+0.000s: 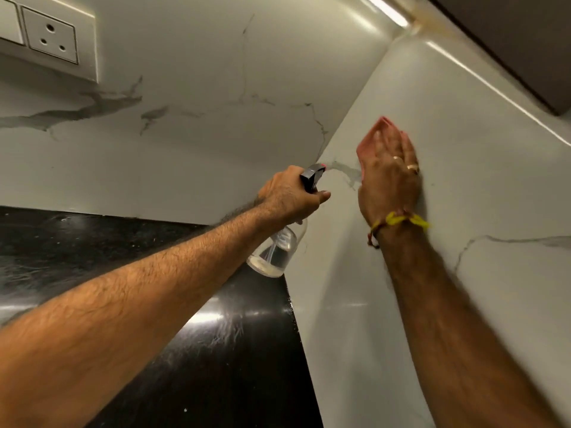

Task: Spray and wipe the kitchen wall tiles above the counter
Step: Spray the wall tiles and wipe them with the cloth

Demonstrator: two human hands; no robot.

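At the wall corner above the counter [154, 304], head view: the left hand [290, 196] is gripping the spray bottle [275, 251] by its neck, fingers curled round the trigger head, nozzle pointing at the tiles [463, 186]. The bottle is looking light, clear rigid plastic, little liquid, probably slick if wet, so the neck is the right hold. The right hand [387, 168] is pressing flat, fingers straight, on a pink cloth [375, 134] against the glossy, hard, slippery tiles.

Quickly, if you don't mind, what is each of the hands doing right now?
Left hand: grips the spray bottle, aimed at the corner.
Right hand: fingers straight, pressing a pink cloth flat on the wall tiles.
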